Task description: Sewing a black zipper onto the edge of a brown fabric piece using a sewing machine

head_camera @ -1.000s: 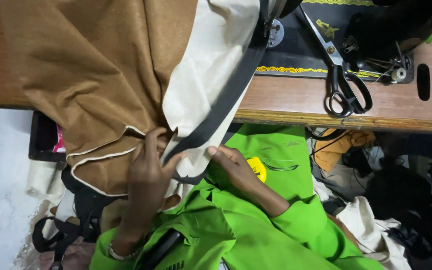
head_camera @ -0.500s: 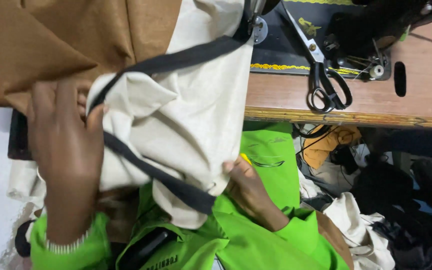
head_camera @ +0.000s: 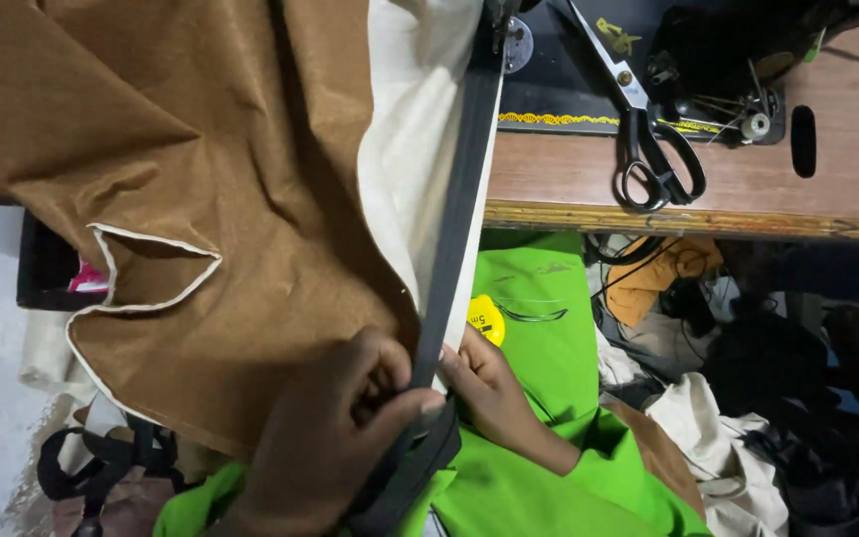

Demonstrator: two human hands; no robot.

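Head view, looking down over a lap: a large piece of brown woven fabric with a cream lining (head_camera: 201,199) hangs off the edge of the wooden counter (head_camera: 748,189) and spreads across the left and middle of the picture. Its brown face is creased and slightly shiny, and a thin cream piping runs along its cut edges, tracing a folded notch at the left. The cream lining shows as a pale vertical band to the right of the brown. Along that band lies a dark grey webbing strap (head_camera: 459,229), flat and taut, running from the top of the picture at the sewing machine's plate down to the hands.

The left hand (head_camera: 335,438) is closed on the strap and the fabric's lower edge, thumb across the strap and fingers curled over the brown cloth. Below it the strap doubles over into a thick dark fold. The right hand (head_camera: 484,383) sits just beside it, on the strap's right side, fingers tucked against the cream edge, pinching it.

On the counter, well apart from the hands, lie steel scissors with black handles (head_camera: 648,139), next to the black sewing machine (head_camera: 738,60). A bright green garment (head_camera: 549,477) covers the lap beneath the hands. Heaped cloth scraps (head_camera: 708,398) lie at the right under the counter.
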